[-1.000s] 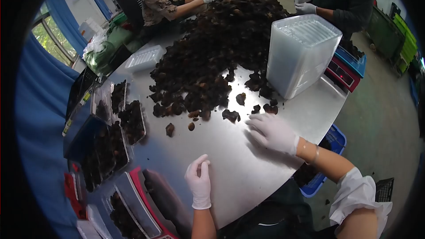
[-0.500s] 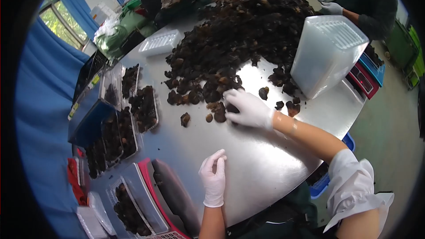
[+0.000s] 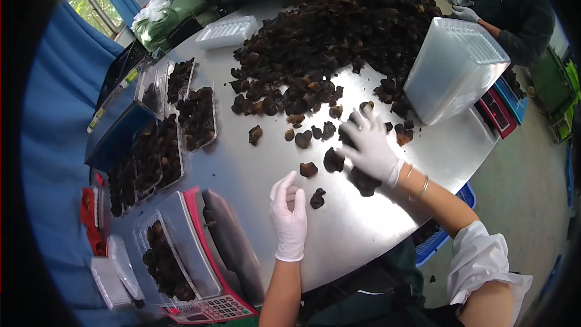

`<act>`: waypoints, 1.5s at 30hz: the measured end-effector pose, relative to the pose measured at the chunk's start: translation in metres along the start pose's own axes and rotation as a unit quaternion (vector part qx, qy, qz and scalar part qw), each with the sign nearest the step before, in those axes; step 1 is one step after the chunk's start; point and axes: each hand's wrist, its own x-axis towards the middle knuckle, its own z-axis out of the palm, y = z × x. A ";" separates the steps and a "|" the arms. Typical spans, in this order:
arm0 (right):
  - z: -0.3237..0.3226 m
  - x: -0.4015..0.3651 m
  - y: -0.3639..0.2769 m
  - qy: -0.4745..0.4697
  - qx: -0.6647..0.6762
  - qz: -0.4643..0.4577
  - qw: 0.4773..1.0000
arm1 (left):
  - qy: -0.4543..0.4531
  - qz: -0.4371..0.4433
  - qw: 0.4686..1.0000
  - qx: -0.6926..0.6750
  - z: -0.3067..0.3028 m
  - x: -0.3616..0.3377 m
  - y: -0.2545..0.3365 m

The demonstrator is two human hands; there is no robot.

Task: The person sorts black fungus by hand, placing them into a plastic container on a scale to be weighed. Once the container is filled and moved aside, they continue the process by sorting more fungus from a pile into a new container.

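A big pile of dark brown pieces, which look like wood ear mushrooms [image 3: 339,30], covers the far part of the metal table [image 3: 266,151]. My right hand [image 3: 372,148], in a white glove, is spread palm down over several loose pieces at the pile's near side. A dark clump [image 3: 365,181] lies beneath its wrist side; whether the fingers touch other pieces cannot be made out. Nearer to me, my left hand [image 3: 289,218], also gloved, is raised with loosely curved fingers and nothing visible in it. A small loose piece [image 3: 317,198] lies just right of it.
Filled clear trays [image 3: 196,118] line the left side. A tray of pieces [image 3: 166,260] sits on a pink scale [image 3: 224,307] at front left. Stacked clear containers [image 3: 454,72] stand at right, near a red scale [image 3: 499,112]. A co-worker's gloved hands [image 3: 463,6] are at far right.
My right hand has moved right and toward me, its fingers now spread. Several pieces now lie loose on the near part of the table. My left hand has shifted slightly; the view has tilted.
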 end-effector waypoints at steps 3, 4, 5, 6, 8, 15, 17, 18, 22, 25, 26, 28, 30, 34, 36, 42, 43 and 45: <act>0.030 -0.046 -0.039 0.007 0.036 -0.134 0.990 | 0.051 0.053 0.997 -0.009 0.001 0.001 -0.013; 0.032 -0.061 -0.053 -0.013 0.026 -0.168 0.985 | 0.050 0.031 0.998 -0.026 -0.001 0.001 -0.013; 0.035 -0.071 -0.063 -0.013 0.003 -0.215 0.977 | 0.048 0.026 0.998 -0.026 -0.004 0.001 -0.014; 0.034 -0.078 -0.069 -0.010 0.019 -0.259 0.966 | 0.065 0.026 0.997 -0.032 -0.006 0.002 -0.016; 0.033 -0.080 -0.070 -0.006 0.038 -0.299 0.953 | 0.100 0.025 0.994 -0.045 -0.006 0.004 -0.021; 0.011 0.021 0.019 0.241 -0.002 -0.077 0.967 | 0.101 -0.011 0.991 -0.085 -0.006 0.004 -0.013; 0.017 0.033 0.039 0.164 -0.044 0.015 0.985 | 0.092 -0.018 0.992 -0.088 -0.008 0.003 -0.016; 0.013 0.031 0.041 0.135 -0.032 -0.011 0.990 | 0.085 -0.025 0.992 -0.091 -0.009 0.004 -0.017; -0.019 0.006 0.028 0.187 0.275 -0.045 0.942 | 0.084 -0.030 0.992 -0.093 -0.012 0.004 -0.016; -0.037 -0.026 0.031 0.056 0.490 0.028 0.869 | 0.042 -0.003 0.998 -0.056 -0.009 0.005 -0.012; -0.035 -0.037 0.028 0.032 0.491 0.038 0.870 | 0.016 0.052 0.998 0.045 -0.007 0.004 -0.009; -0.022 -0.057 0.020 0.026 0.420 -0.018 0.907 | -0.021 0.146 0.978 0.149 -0.001 0.002 -0.008; 0.005 -0.079 0.000 0.000 0.380 -0.042 0.924 | -0.049 0.087 0.991 0.084 0.002 0.000 -0.004; 0.045 -0.085 -0.031 0.052 0.233 -0.108 0.965 | 0.019 0.045 0.998 0.037 -0.007 0.001 -0.006; 0.058 -0.071 -0.048 0.074 0.202 -0.103 0.971 | 0.058 0.040 0.997 0.018 -0.016 0.004 -0.015; 0.080 -0.049 -0.101 0.018 0.238 -0.228 0.944 | 0.156 -0.051 0.983 -0.080 -0.040 0.017 -0.036; 0.078 -0.047 -0.105 -0.018 0.262 -0.259 0.929 | 0.155 -0.047 0.984 -0.080 -0.044 0.017 -0.037; 0.062 -0.028 -0.092 -0.028 0.291 -0.236 0.927 | 0.120 -0.076 0.985 -0.102 -0.050 0.018 -0.041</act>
